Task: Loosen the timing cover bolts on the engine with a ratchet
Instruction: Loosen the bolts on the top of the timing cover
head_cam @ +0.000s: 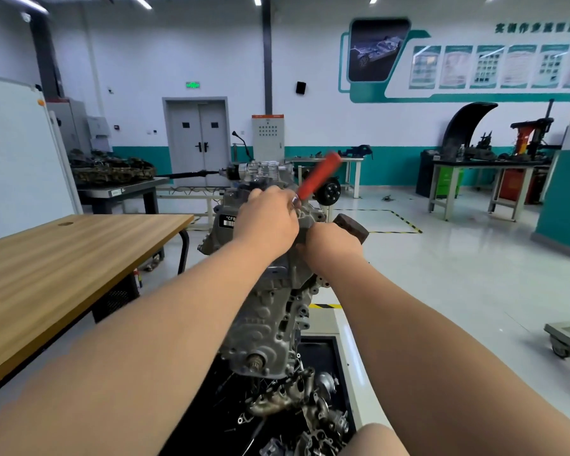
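Left hand (pixel 267 218) atop the engine (pixel 264 317), fingers curled round the lower end of the red-handled ratchet (pixel 320 176), its head hidden under the hand, right hand (pixel 333 241) just beside at the engine's edge, its fingers out of sight, grip impossible to tell, wooden table (pixel 79 258) at left.

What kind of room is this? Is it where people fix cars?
Most likely a car-repair training workshop. A bare engine stands in the middle with a red-handled ratchet on it, workbenches along the far wall carry car parts, and a wall poster shows a car chassis.
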Motion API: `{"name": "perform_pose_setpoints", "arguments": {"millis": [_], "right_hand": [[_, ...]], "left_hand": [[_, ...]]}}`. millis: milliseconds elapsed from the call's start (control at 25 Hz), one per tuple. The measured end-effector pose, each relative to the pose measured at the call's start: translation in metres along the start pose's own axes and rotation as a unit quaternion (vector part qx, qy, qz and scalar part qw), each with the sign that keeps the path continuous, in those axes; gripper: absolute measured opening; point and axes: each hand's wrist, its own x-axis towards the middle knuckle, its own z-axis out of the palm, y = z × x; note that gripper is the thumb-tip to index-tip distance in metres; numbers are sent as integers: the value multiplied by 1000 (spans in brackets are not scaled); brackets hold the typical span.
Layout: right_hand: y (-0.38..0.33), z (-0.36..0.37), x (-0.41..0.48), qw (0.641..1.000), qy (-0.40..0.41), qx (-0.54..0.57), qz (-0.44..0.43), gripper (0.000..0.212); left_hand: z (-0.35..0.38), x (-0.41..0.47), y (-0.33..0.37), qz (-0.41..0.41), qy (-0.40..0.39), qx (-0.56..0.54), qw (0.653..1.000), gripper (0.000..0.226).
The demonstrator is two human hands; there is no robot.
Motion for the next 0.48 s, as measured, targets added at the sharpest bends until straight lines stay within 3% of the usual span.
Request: {"name": "perform_pose_setpoints", "arguments": {"millis": [40, 80, 120, 160, 200, 240, 280, 360, 400, 480], "right_hand": [[-1, 0, 1, 1000, 2, 1, 2, 16], [-2, 0, 2, 1000, 3, 5, 6, 17], [-3, -1, 4, 1000, 0, 11, 9, 20], [-4, -2, 6, 1000, -4, 14, 13, 23], [-6, -2, 7, 1000, -8, 16, 16, 24], [-7, -3, 8, 1000, -8, 16, 18, 24], [-7, -2, 9, 1000, -7, 18, 18, 22], [-7, 0, 8, 1000, -5, 16, 15, 21], [-7, 2, 7, 1000, -6, 13, 15, 22], [-6, 5, 5, 1000, -13, 12, 15, 24]], "left_hand": [[1, 1, 8, -141, 51, -183, 972, 18], [0, 3, 15, -292, 95, -364, 880, 17], [-3, 5, 21, -411, 124, -502, 750, 16], [-4, 6, 24, -484, 134, -592, 631, 16], [-3, 7, 24, -516, 145, -643, 547, 17], [-2, 8, 23, -525, 153, -661, 514, 16], [-2, 7, 21, -524, 156, -651, 527, 16], [0, 6, 15, -493, 157, -574, 634, 15], [-2, 5, 13, -447, 157, -516, 714, 12], [-5, 5, 6, -252, 108, -314, 909, 12]]}}
